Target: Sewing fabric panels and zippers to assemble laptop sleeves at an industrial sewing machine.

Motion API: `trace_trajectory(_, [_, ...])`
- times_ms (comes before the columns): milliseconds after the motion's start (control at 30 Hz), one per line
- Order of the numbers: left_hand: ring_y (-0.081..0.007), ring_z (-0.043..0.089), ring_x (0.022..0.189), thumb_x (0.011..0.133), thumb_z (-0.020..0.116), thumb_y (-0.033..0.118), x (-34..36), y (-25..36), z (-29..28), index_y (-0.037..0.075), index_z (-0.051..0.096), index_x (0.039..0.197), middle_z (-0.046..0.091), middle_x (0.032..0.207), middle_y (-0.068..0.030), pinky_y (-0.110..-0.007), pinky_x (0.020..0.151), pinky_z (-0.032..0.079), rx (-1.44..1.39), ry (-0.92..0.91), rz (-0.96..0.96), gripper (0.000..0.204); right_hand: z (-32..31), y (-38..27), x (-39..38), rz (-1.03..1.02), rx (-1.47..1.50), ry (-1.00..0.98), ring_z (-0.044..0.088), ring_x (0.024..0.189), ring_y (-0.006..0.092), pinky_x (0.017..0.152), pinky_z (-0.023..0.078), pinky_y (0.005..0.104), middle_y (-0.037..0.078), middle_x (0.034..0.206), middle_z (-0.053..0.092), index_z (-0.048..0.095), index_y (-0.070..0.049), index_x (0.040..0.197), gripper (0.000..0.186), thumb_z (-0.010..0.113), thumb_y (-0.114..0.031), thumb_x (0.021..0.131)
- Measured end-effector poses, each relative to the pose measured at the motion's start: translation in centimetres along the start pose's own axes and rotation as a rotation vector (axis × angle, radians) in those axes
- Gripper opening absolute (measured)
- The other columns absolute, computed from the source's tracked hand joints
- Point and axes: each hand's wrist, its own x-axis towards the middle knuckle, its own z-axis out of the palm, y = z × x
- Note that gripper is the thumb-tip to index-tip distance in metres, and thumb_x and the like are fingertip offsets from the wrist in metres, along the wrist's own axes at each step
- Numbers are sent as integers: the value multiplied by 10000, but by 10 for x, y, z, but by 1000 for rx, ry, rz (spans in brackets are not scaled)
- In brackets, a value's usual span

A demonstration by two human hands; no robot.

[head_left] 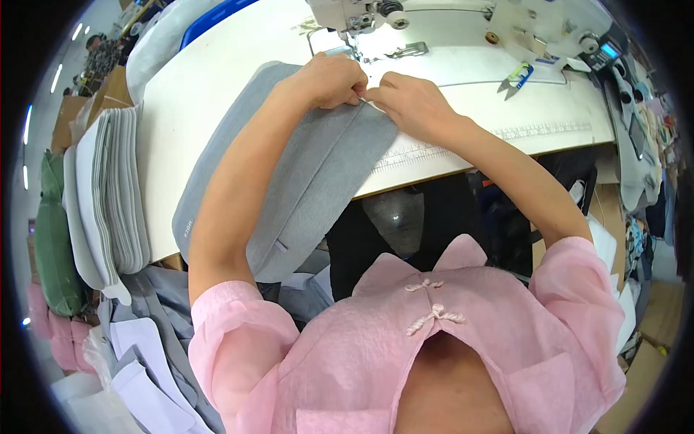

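A long grey fabric piece point(311, 170) with a lengthwise seam and a small tab lies across the white sewing table, its lower end hanging over the front edge. At its far end, just in front of the sewing machine point(354, 22), both my hands meet. My left hand point(332, 81) is closed, fingers pinching the fabric's edge. Close beside it, my right hand point(412, 105) is closed too, thumb and fingertips at the same corner. Whatever small part sits between the fingertips is too small to make out. The needle area is right beyond my hands.
Scissors point(516, 79) with a yellow-green and blue handle lie on the table point(571, 108) at right, near a small bobbin point(491, 37). A control panel point(609, 50) stands at the far right. Stacked grey pieces point(119, 188) stand at the left edge, beside a green bundle point(58, 239).
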Motion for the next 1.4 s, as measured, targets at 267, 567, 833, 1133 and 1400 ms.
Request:
trace_trajectory(267, [-209,565,751,647,649,145,0,7,-7,84,604,721,598,704,-52,-342,749,407,30,-73,-83,106,8,15,-8,-214,-124,32,505,686,189,600,448,296,52,719,482,618,-169,978,306,560,-46,704])
trace_trajectory(567, [-252,510,946,749,544,96,-56,64,44,49,566,898,537,977,-125,-375,822,374,95,505,-214,158,5,16,-10,-146,-104,-79,505,791,200,693,439,298,59,808,507,607,-173,999,302,526,-34,743])
trace_trajectory(833, [-280,516,977,791,517,92,-51,13,58,65,570,951,529,1083,-90,-386,827,425,-124,608,-24,171,-6,2,-1,-20,-205,-311,585,699,195,600,472,305,66,748,579,529,-133,1109,372,517,-58,744])
trace_trajectory(1133, [-204,480,1048,816,476,107,-18,-25,49,98,587,928,547,1087,-24,-333,911,346,58,574,27,158,8,23,21,81,-276,-330,586,644,235,531,454,346,89,730,601,532,-131,1090,311,415,-114,803])
trace_trajectory(1400, [-201,501,998,775,484,85,-3,-41,48,109,602,887,551,1078,-2,-312,860,377,-8,613,74,164,11,23,32,151,-268,-301,592,649,252,540,459,357,100,763,610,520,-132,1098,307,379,-121,826])
